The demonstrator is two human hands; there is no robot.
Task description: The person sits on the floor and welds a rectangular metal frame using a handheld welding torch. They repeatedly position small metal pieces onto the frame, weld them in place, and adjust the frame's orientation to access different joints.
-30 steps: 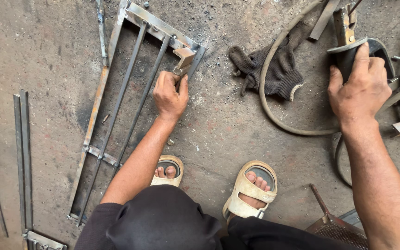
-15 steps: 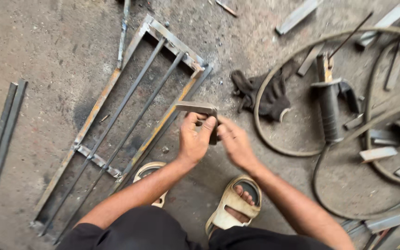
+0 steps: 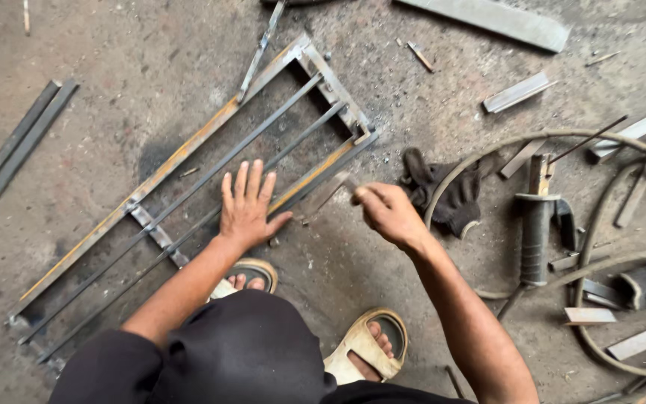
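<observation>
A long welded steel frame with several thin bars lies slantwise on the concrete floor. My left hand rests flat and spread on its near bars, fingers apart. Just right of it, my right hand pinches the end of a short flat metal strip. The strip lies against the frame's near rail, next to the corner.
A dark work glove lies right of my right hand. Beyond it an electrode holder sits inside looped cable, with several steel offcuts around. Long steel bars lie at the far left. My sandalled feet are below.
Both hands had been together on the small strip. Now my left hand has moved off and pressed flat on the frame, while my right hand keeps the strip at the rail.
</observation>
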